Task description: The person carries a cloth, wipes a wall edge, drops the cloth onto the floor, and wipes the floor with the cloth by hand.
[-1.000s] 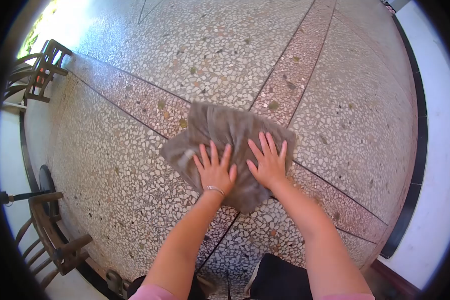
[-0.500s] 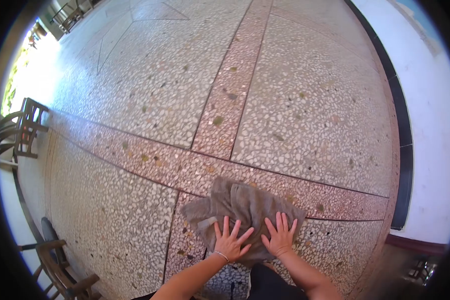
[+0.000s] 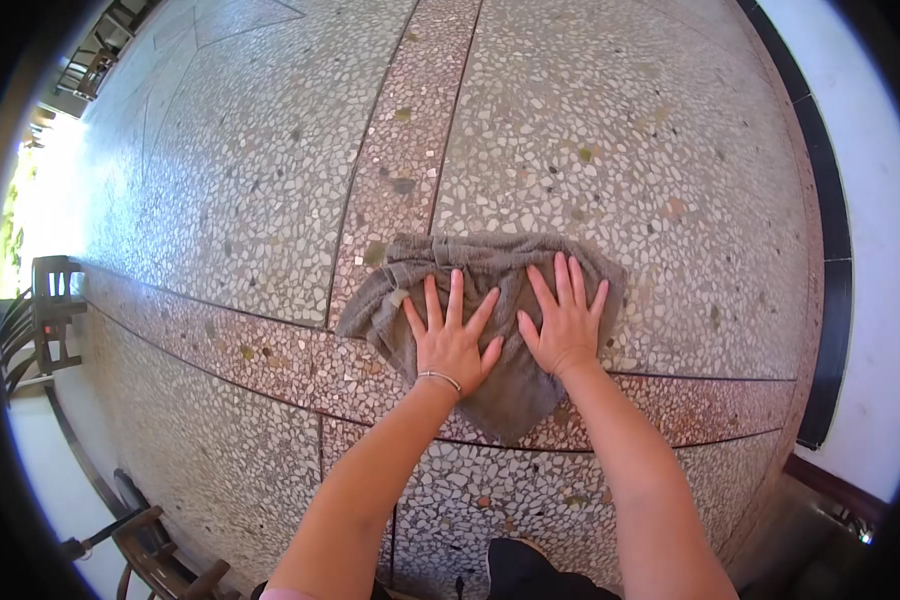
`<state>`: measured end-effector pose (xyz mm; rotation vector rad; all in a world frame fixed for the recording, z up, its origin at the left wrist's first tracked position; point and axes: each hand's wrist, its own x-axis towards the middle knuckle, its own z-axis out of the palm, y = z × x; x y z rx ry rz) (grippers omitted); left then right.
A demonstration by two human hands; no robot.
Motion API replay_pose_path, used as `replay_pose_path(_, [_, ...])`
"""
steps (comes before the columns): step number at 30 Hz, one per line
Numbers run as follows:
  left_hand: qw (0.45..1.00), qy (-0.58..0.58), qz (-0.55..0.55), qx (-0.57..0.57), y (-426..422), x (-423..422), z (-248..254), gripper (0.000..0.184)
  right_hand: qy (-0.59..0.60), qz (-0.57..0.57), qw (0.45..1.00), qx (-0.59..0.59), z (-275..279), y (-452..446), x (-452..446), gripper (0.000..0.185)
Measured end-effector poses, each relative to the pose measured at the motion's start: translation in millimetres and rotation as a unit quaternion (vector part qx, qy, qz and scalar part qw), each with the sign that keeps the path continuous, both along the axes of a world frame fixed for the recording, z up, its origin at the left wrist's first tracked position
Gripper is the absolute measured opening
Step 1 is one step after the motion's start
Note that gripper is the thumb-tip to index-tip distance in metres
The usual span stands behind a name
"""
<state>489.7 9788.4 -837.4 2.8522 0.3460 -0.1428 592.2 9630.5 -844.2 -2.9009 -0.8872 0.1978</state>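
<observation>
A person's two bare hands are pressing on a rumpled gray-brown cloth (image 3: 510, 392), which is lying in the middle of a speckled stone floor (image 3: 560, 190). The left hand (image 3: 450, 345) is resting palm down on the cloth's left part, fingers spreading wide; a thin bracelet (image 3: 439, 377) is circling its wrist. The right hand (image 3: 567, 325) is lying flat on the right part, fingers somewhat closer together, its thumb pointing toward the left thumb. Neither hand is gripping; both are staying flat on top of the fabric. The far edge of the cloth is bunching into folds, while its near corner is tapering toward the person. A pinkish band (image 3: 402, 130) is running from the cloth to the far side. Wooden chairs (image 3: 42, 310) are standing at the left, and a white wall (image 3: 880, 300) is rising at the right.
</observation>
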Motion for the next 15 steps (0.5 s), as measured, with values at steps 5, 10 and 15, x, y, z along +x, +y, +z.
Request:
replay_pose_path(5, [1.000,0.002,-0.016,0.024,16,53,-2,0.070,-0.016,-0.014,1.000,0.012,-5,18,45,0.067])
replay_pose_path(10, [0.996,-0.019,-0.038,0.075,32,104,-9,0.066,-0.060,-0.020,0.997,0.033,-15,36,92,0.065])
replay_pose_path(15, [0.998,0.004,0.024,0.065,11,88,-11,0.065,-0.079,0.003,0.997,0.016,-16,41,105,0.063])
